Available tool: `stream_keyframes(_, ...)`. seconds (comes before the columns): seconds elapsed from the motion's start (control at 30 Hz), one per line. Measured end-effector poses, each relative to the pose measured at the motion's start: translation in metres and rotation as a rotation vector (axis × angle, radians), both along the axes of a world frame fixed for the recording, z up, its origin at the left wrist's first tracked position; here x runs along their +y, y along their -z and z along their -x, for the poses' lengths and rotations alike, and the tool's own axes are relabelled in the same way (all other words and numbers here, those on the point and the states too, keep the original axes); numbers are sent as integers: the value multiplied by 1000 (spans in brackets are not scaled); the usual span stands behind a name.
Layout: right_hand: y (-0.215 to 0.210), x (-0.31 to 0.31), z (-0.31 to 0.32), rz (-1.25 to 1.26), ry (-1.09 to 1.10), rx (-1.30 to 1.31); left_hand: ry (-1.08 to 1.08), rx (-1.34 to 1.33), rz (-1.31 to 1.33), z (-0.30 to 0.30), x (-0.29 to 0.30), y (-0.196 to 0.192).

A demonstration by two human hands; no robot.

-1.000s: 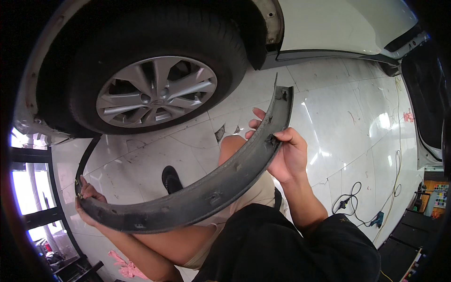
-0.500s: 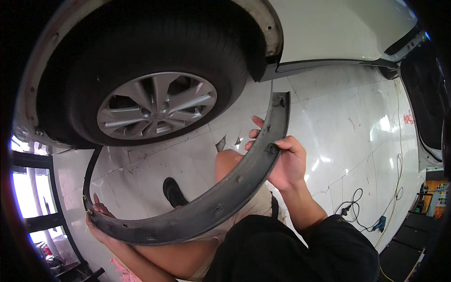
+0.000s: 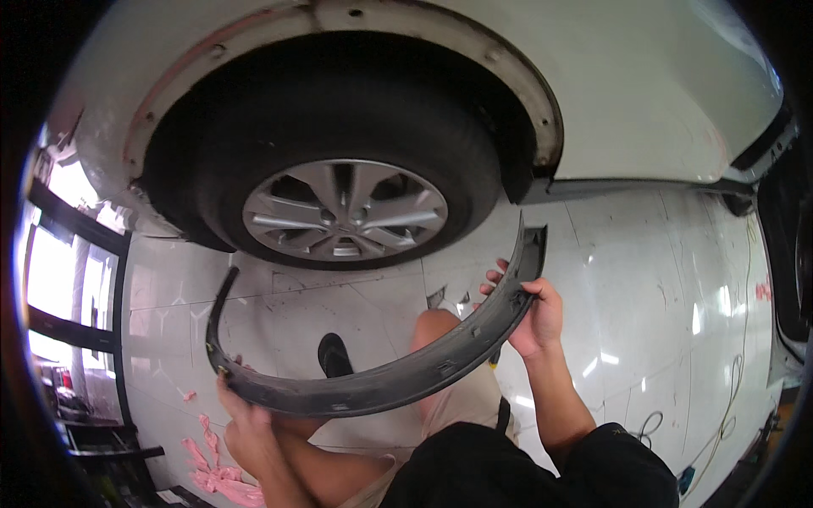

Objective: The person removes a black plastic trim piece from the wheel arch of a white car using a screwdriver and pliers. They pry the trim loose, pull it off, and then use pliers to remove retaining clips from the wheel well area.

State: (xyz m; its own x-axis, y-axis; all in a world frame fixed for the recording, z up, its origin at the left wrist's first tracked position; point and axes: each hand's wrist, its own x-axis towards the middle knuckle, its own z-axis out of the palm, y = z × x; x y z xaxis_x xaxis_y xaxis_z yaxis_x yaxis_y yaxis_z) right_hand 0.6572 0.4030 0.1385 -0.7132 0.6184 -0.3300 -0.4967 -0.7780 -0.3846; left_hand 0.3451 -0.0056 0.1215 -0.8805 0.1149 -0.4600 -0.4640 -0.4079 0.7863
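A long curved dark grey wheel-arch trim [image 3: 398, 372] hangs in front of me, bowed like a U. My left hand [image 3: 241, 415] grips its lower left end. My right hand [image 3: 529, 309] grips it near the upper right end. Above it stands a white car's wheel [image 3: 343, 212] with a silver alloy rim inside a bare wheel arch [image 3: 525, 93] with rusty edges and empty clip holes. My knee and a black shoe [image 3: 334, 356] show behind the trim.
The white car body [image 3: 644, 93] fills the top right. A glossy white tiled floor [image 3: 660, 288] lies below, with cables [image 3: 720, 415] at right and pink scraps [image 3: 207, 466] at lower left. Windows and a dark rack [image 3: 76, 339] line the left edge.
My view has dropped and shifted, so the wheel sits more central. Both hands kept hold of the trim, which now hangs lower and further right, beneath the wheel.
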Motion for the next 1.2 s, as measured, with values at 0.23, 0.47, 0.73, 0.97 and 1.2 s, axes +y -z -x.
stream_keyframes(0.23, 176, 4, 99, 272, -10, -354, -251, 18, 139, -5, -14, 103)
stream_keyframes(0.47, 329, -41, 162, -38, 127, -706, -266, -34, 1070, 62, -59, 265)
stream_keyframes(0.73, 377, -64, 144, -64, 176, -1101, 128, -217, 1214, 49, -37, 315)
stream_keyframes(0.97, 399, -62, 144, -397, -46, -1221, 16, 218, 1200, 66, 46, 299)
stream_keyframes(1.2, 316, -61, 112, -940, -211, -1355, -241, 1169, 624, 170, 180, -76)
